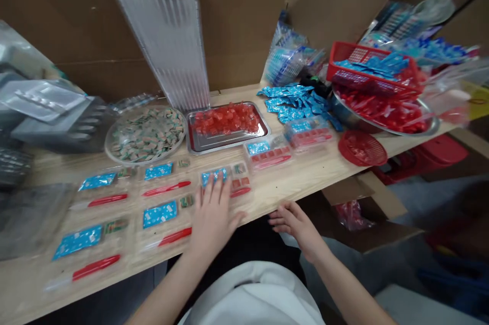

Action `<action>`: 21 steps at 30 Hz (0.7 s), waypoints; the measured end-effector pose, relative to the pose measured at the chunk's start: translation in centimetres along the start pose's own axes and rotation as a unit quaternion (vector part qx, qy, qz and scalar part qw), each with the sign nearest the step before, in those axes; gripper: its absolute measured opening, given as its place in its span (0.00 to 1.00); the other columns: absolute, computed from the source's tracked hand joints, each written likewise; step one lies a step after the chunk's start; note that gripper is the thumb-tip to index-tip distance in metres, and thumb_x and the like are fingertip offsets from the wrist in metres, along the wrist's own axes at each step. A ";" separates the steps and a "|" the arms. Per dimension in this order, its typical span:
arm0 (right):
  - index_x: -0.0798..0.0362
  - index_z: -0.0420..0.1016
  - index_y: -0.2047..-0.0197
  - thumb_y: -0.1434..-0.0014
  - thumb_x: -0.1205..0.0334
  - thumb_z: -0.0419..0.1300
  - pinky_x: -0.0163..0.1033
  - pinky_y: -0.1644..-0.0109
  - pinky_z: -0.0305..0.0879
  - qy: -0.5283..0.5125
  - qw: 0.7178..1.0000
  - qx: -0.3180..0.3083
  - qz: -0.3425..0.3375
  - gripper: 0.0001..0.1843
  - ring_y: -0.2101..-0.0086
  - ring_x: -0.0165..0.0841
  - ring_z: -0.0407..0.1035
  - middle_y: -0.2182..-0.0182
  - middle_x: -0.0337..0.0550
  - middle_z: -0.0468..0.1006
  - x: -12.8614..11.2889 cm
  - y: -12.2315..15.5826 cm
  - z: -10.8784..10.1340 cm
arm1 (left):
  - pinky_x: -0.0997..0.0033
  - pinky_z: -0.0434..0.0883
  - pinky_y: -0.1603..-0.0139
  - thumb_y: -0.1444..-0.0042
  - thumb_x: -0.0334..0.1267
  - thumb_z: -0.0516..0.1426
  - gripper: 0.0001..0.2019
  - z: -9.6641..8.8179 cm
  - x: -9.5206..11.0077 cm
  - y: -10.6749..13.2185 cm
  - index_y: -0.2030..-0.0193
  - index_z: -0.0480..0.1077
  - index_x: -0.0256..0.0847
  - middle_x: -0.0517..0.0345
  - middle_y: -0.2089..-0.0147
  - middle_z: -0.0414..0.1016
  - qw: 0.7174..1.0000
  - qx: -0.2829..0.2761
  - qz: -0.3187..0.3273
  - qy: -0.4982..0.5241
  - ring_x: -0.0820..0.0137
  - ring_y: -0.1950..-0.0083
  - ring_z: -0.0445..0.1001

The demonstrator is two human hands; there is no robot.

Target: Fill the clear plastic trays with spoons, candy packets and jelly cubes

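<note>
My left hand (214, 213) lies with its fingers spread over a clear plastic tray (225, 168). In that tray a blue packet (206, 177), small red squares (240, 183) and part of a red pen-like tool (240, 192) show around the fingers. My right hand (292, 220) is in the air by the table's front edge, fingers apart, holding nothing. Several similar clear trays sit to the left, each with a blue packet (159, 214), a small green-printed packet (187, 201) and a red pen-like tool (166, 189). Beyond my left hand is a filled tray (267, 153).
Behind stand a round dish of small packets (107, 147), a metal tray of red cubes (196, 151) and a tall stack of clear trays (164, 24). At right are loose blue packets (298, 103), a red basket (344, 73), a metal bowl (346, 113) and a small red sieve (344, 154).
</note>
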State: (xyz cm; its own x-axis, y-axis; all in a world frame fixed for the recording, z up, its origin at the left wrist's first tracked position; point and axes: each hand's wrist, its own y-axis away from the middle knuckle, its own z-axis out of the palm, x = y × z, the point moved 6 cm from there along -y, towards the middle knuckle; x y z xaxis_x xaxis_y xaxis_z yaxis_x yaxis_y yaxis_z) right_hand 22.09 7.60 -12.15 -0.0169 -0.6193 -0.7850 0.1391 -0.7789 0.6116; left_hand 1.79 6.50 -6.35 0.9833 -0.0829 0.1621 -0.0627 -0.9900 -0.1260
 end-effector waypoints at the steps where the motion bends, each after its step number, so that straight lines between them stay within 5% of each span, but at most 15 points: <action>1: 0.52 0.65 0.65 0.50 0.45 0.62 0.37 0.65 0.69 0.005 1.000 -0.003 -0.003 0.20 0.68 0.33 0.73 0.69 0.43 0.77 0.1 0.0 0.0 | 0.45 0.46 0.34 0.47 0.52 0.54 0.37 0.0 -0.5 -0.8 0.34 0.53 0.34 0.43 0.31 0.47 1.000 -0.008 -0.004 -0.004 0.51 0.31 0.46; 5: 0.52 0.65 0.62 0.49 0.44 0.61 0.37 0.67 0.68 0.025 1.000 -0.005 -0.007 0.21 0.70 0.31 0.72 0.70 0.41 0.76 0.4 0.6 -0.5 | 0.45 0.48 0.35 0.45 0.46 0.53 0.32 0.4 0.3 -1.0 0.35 0.55 0.34 0.45 0.31 0.49 0.999 -0.033 0.004 -0.008 0.52 0.32 0.48; 8: 0.51 0.64 0.61 0.48 0.44 0.60 0.38 0.65 0.69 0.005 1.000 0.026 -0.006 0.21 0.68 0.32 0.72 0.68 0.41 0.76 0.6 1.0 -0.6 | 0.47 0.49 0.35 0.43 0.41 0.51 0.27 0.4 2.0 0.6 0.36 0.57 0.39 0.49 0.32 0.52 0.999 -0.035 0.005 0.003 0.55 0.33 0.51; 12: 0.51 0.61 0.62 0.45 0.47 0.59 0.41 0.61 0.69 -0.080 0.997 -0.011 0.019 0.18 0.65 0.33 0.73 0.64 0.42 0.77 1.4 1.4 1.0 | 0.37 0.45 0.36 0.43 0.42 0.53 0.27 0.8 3.4 2.7 0.36 0.57 0.48 0.53 0.32 0.53 0.999 -0.029 0.039 0.024 0.53 0.33 0.53; 15: 0.51 0.62 0.61 0.47 0.50 0.62 0.38 0.63 0.68 -0.085 0.996 -0.020 0.008 0.18 0.68 0.31 0.72 0.68 0.40 0.76 1.6 2.2 1.7 | 0.40 0.53 0.38 0.45 0.38 0.55 0.28 1.4 3.2 4.7 0.36 0.56 0.54 0.55 0.33 0.55 0.995 0.005 0.094 0.028 0.52 0.34 0.54; 18: 0.52 0.63 0.59 0.48 0.51 0.64 0.36 0.67 0.66 -0.049 0.997 -0.035 -0.038 0.19 0.71 0.30 0.71 0.71 0.39 0.75 0.0 3.1 1.4 | 0.52 0.60 0.39 0.45 0.28 0.52 0.30 0.8 3.0 6.1 0.36 0.55 0.53 0.54 0.34 0.58 0.986 0.064 0.153 0.037 0.57 0.33 0.54; 21: 0.51 0.64 0.58 0.50 0.50 0.65 0.36 0.67 0.67 -0.014 0.995 -0.036 -0.094 0.21 0.71 0.30 0.70 0.70 0.39 0.76 -4.2 2.4 0.1 | 0.51 0.60 0.39 0.44 0.27 0.51 0.30 -0.9 3.5 4.3 0.35 0.53 0.50 0.52 0.34 0.57 0.979 0.115 0.158 0.062 0.57 0.32 0.52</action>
State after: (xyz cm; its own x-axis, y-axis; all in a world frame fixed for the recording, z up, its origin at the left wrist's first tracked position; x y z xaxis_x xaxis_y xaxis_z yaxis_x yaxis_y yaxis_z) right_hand 22.38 8.35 -7.34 -0.0766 -0.4664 -0.8813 0.2020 -0.8728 0.4443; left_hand 4.83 1.88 -5.43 0.8916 -0.4083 0.1959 -0.3063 -0.8623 -0.4032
